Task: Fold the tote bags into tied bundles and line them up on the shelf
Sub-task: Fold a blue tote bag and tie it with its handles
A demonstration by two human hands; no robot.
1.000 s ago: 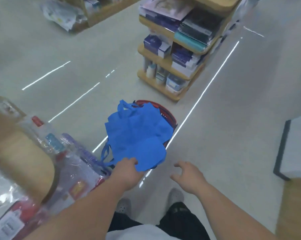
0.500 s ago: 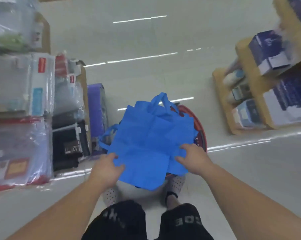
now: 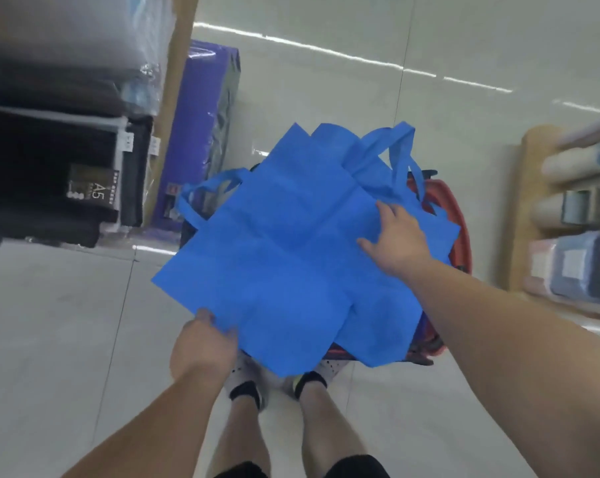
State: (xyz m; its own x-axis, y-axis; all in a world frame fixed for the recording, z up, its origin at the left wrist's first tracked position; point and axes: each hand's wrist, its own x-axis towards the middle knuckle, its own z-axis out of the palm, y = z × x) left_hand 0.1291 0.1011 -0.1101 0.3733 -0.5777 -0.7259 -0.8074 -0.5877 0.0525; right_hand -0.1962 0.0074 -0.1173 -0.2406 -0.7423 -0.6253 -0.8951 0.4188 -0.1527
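A stack of flat blue tote bags lies across a red basket on the floor in front of my feet. Blue handles stick out at the far right and at the left. My left hand pinches the near left edge of the top bag. My right hand lies on the bags' right side with fingers spread and straight. The basket is mostly hidden under the fabric.
A shelf unit with packaged dark notebooks and a purple pack stands at the left. Another wooden shelf with boxed goods stands at the right. Pale tiled floor runs between them.
The view has swung left and down toward the basket. My right hand moved from the bag's near edge up onto its right side. My left hand kept its hold on the near edge.
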